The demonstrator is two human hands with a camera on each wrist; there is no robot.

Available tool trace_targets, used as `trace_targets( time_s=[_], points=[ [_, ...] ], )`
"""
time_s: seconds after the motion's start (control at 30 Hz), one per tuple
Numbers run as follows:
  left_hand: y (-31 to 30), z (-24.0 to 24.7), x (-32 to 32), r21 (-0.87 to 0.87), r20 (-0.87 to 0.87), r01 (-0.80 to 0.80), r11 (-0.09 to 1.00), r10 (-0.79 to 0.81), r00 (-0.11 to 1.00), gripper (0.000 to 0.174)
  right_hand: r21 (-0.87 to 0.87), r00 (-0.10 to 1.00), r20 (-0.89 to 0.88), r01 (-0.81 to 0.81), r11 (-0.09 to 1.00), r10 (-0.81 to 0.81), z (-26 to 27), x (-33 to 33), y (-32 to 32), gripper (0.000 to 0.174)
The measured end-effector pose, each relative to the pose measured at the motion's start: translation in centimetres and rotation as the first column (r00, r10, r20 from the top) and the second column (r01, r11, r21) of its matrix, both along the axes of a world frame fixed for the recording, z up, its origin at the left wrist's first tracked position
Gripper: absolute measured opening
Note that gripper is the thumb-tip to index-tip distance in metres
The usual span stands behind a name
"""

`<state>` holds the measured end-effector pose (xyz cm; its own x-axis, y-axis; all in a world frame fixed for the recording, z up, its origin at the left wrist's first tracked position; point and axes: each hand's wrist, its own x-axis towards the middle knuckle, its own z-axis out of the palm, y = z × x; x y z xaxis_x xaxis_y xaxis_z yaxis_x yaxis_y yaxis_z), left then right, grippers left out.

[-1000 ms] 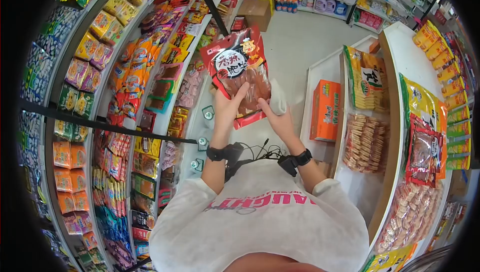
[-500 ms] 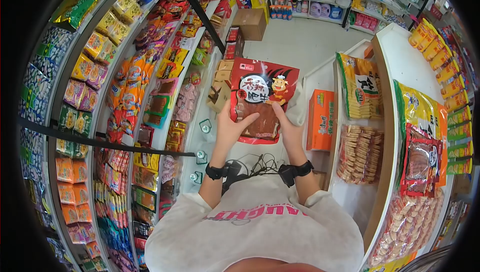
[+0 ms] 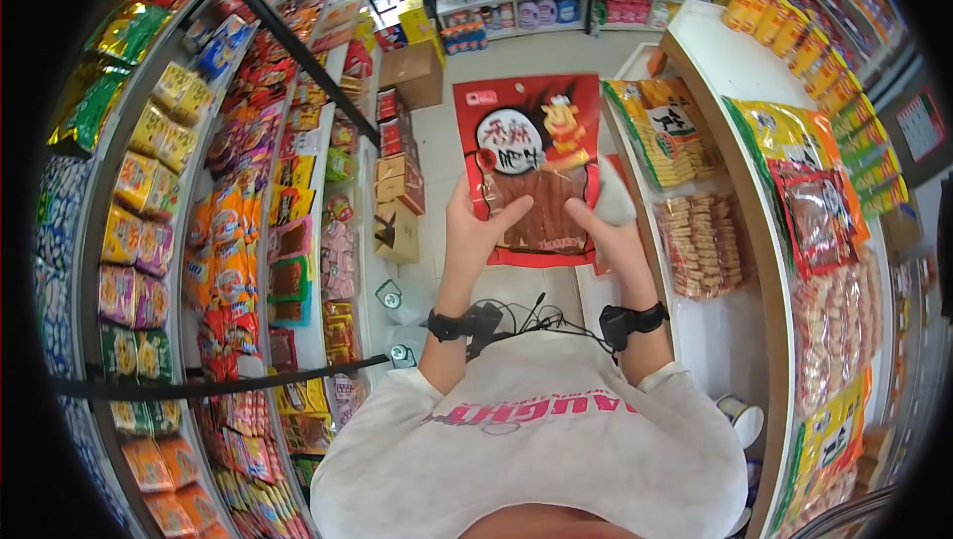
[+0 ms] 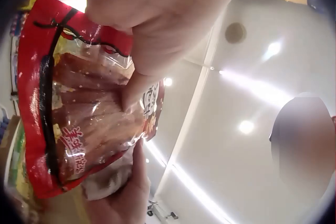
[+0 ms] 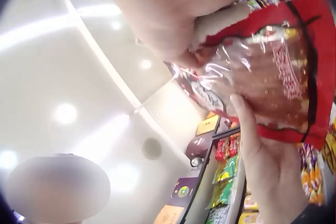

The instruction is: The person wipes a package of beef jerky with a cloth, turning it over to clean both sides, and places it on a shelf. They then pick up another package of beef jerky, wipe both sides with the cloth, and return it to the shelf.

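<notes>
A red snack bag (image 3: pixel 541 157) with a clear window, a cartoon chef and dark reddish-brown strips inside is held upright in front of the chest. My left hand (image 3: pixel 475 231) grips its lower left side, thumb lying across the window. On the opposite side my right hand (image 3: pixel 617 239) grips the bag, with its thumb on the front. A crumpled white cloth (image 3: pixel 616 198) is tucked in the right hand against the back of the bag; the left wrist view shows this cloth (image 4: pixel 110 179) between hand and bag. Most fingers are hidden behind the bag.
Shelves of packaged snacks (image 3: pixel 223 261) line the left side, behind a black bar (image 3: pixel 223 385). To the right, a white shelf unit (image 3: pixel 710 48) carries bagged biscuits (image 3: pixel 700 246) and another red snack bag (image 3: pixel 816 216). Cardboard boxes (image 3: pixel 410 74) stand on the floor ahead.
The bag has gone from tilted to upright and moved rightward in the head view. The thumbs have shifted on its front. The head view has turned rightward.
</notes>
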<state>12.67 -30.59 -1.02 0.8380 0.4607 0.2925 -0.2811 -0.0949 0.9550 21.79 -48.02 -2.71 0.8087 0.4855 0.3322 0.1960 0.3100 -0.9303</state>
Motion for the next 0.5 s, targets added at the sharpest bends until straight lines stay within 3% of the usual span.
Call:
trace_targets(
  time_s=[0.07,0.1,0.17,0.2,0.23,0.27,0.3,0.33,0.37,0.47,0.5],
  points=[
    [-0.2,1.1,0.2,0.044,0.049,-0.041,0.998,0.039,0.998,0.056,-0.056,0.999,0.003,0.042,0.998,-0.042,-0.2,-1.9,0.8,0.04],
    [1.1,-0.5,0.6,0.081,0.0,0.021,0.996,-0.021,1.0,0.069,-0.092,0.995,-0.008,0.1,0.991,-0.101,-1.5,-2.5,1.1,0.038],
    [1.3,-2.5,1.1,0.21,0.014,-0.148,0.966,0.149,0.989,0.081,-0.155,0.971,-0.008,0.236,0.959,-0.24,-1.7,-3.3,2.0,0.029],
    [1.3,-2.9,0.9,0.273,0.026,-0.233,0.933,0.235,0.972,0.088,-0.241,0.972,0.037,0.233,0.942,-0.231,-1.7,-3.7,2.2,0.028],
    [1.4,-2.7,0.5,0.187,0.018,-0.099,0.977,0.097,0.995,0.091,-0.322,0.973,0.08,0.231,0.918,-0.217,-1.7,-3.9,2.5,0.028],
    [1.4,-3.1,0.3,-0.059,0.038,0.044,0.997,-0.042,0.998,0.084,-0.398,0.972,0.124,0.232,0.888,-0.198,-1.6,-4.1,2.9,0.028],
    [1.1,-3.7,0.0,-0.298,0.089,0.188,0.936,-0.168,0.982,0.077,-0.342,0.956,0.234,0.252,0.905,-0.178,-1.1,-4.8,3.6,0.035],
    [0.9,-4.1,-0.3,-0.513,0.167,0.317,0.797,-0.27,0.948,0.071,-0.29,0.927,0.341,0.259,0.921,-0.154,-0.1,-6.2,4.8,0.042],
    [1.5,-4.0,-0.1,-0.444,0.036,0.213,0.87,-0.22,0.975,0.061,-0.237,0.886,0.445,0.255,0.937,-0.129,0.9,-7.5,6.0,0.05],
    [4.5,-2.1,-1.1,-0.659,0.173,0.367,0.656,-0.342,0.924,0.056,-0.215,0.803,0.585,0.294,0.931,-0.119,1.4,-7.9,7.6,0.063],
    [4.5,-1.1,-1.7,-0.654,0.169,0.376,0.656,-0.358,0.918,0.059,-0.231,0.79,0.6,0.32,0.919,-0.124,1.2,-7.5,8.1,0.066]
  ],
)
